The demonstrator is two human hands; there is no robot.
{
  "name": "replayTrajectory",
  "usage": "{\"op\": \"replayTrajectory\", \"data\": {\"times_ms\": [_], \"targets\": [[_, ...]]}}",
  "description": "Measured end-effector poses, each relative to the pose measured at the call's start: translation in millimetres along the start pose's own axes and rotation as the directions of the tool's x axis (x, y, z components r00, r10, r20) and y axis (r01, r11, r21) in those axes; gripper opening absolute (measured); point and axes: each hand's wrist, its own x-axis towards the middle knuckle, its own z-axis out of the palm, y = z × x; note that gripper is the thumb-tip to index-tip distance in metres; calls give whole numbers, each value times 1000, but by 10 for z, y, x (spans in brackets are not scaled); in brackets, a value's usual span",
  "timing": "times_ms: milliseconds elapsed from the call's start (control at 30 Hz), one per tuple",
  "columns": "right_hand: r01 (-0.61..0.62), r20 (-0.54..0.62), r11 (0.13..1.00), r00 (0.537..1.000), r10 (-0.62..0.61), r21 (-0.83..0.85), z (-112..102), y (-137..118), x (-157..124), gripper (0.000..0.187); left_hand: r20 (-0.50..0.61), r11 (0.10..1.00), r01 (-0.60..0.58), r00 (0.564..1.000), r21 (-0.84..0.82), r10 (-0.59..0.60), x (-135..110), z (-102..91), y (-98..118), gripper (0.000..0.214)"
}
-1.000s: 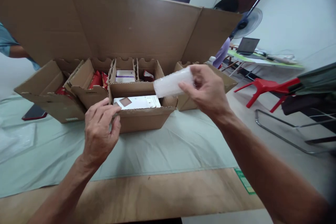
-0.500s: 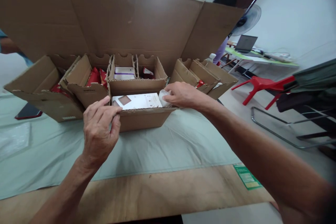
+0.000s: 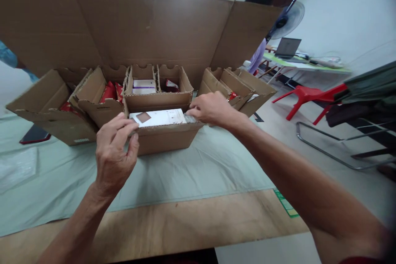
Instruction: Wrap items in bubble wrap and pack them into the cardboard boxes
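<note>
A small cardboard bin (image 3: 168, 139) stands on the cloth in front of me. A white printed box (image 3: 161, 118) lies inside it. My left hand (image 3: 115, 148) has its fingers over the bin's near left corner and its thumb outside, holding the edge. At the bin's right end, my right hand (image 3: 213, 109) reaches in with bent fingers closed on a crumpled clear plastic wrap (image 3: 189, 119) beside the white box. What the wrap contains is hidden by my fingers and the bin wall.
More cardboard bins (image 3: 102, 103) hold red packets (image 3: 109, 92) and white boxes (image 3: 144, 86). A tall cardboard panel (image 3: 148, 20) rises behind. A dark phone-like slab (image 3: 35, 134) and clear plastic (image 3: 18, 167) lie left. A red stool (image 3: 303, 95) and laptop (image 3: 288, 48) are off right.
My right hand has pushed the plastic-wrapped thing lower into the bin, so less of it shows. My left hand stays at the corner. The view has shifted slightly.
</note>
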Motion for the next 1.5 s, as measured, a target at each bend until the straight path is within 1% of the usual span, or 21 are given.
{"op": "replayTrajectory", "data": {"times_ms": [33, 100, 167, 233, 300, 367, 467, 533, 600, 700, 767, 833, 933, 1000, 1067, 1133, 1233, 1300, 1367, 1433, 1500], "targets": [[-15, -104, 997, 994, 23, 80, -12, 88, -111, 24, -20, 999, 38, 999, -19, -38, -29, -22, -22, 43], [-31, -299, 961, 947, 116, 273, 18, 281, -372, 25, -38, 980, 166, 985, -109, -171, -115, -55, -109, 64], [-5, -369, 890, 909, 194, 456, 162, 442, -606, 24, 45, 898, 361, 931, -254, -362, -212, -52, -234, 76], [25, -307, 796, 929, 204, 605, 423, 503, -724, 29, 203, 737, 564, 824, -373, -529, -277, -2, -345, 83], [39, -201, 694, 967, 153, 719, 739, 435, -693, 49, 346, 584, 681, 730, -442, -589, -281, 85, -398, 89], [73, -152, 590, 985, 86, 804, 1019, 273, -559, 60, 441, 499, 712, 699, -494, -562, -234, 188, -386, 88], [130, -194, 483, 978, 84, 866, 1232, 20, -419, 55, 470, 491, 713, 701, -501, -537, -177, 298, -270, 76], [125, -222, 492, 964, 144, 862, 1252, -75, -530, 52, 424, 530, 708, 705, -467, -568, -226, 291, -134, 72], [95, -236, 526, 950, 207, 845, 1231, -110, -830, 48, 406, 548, 711, 702, -441, -585, -372, 196, 51, 71], [84, -260, 544, 931, 255, 835, 1175, -164, -1398, 45, 466, 512, 749, 663, -421, -587, -688, -115, 330, 72], [127, -284, 539, 933, 219, 833, 1117, -281, -1621, 46, 492, 516, 770, 638, -376, -593, -841, -391, 400, 69], [195, -320, 542, 936, 145, 818, 1037, -458, -1596, 50, 457, 563, 758, 649, -329, -608, -851, -646, 322, 62], [303, -396, 542, 916, 61, 784, 872, -673, -1214, 55, 266, 675, 698, 716, -238, -646, -584, -842, 85, 59], [330, -432, 537, 899, 70, 776, 763, -700, -984, 50, 182, 708, 653, 756, -268, -628, -365, -825, 13, 63], [310, -442, 554, 889, 121, 773, 703, -640, -956, 41, 192, 694, 627, 775, -354, -602, -261, -739, 64, 72], [265, -441, 584, 879, 181, 767, 726, -541, -1153, 33, 262, 638, 650, 755, -413, -601, -316, -634, 189, 80], [220, -443, 634, 870, 216, 741, 919, -419, -1649, 33, 441, 522, 735, 677, -432, -589, -562, -511, 328, 80], [206, -426, 660, 884, 191, 723, 1119, -364, -1925, 46, 525, 444, 774, 633, -451, -569, -701, -456, 303, 80], [179, -397, 678, 900, 180, 713, 1329, -282, -2075, 64, 576, 390, 798, 602, -459, -553, -765, -407, 203, 80], [166, -381, 670, 906, 187, 723, 1507, -149, -2103, 85, 620, 368, 814, 580, -449, -528, -777, -358, 90, 79], [199, -373, 624, 914, 160, 755, 1631, 5, -2045, 108, 635, 363, 817, 577, -448, -514, -788, -311, 9, 75]]}}
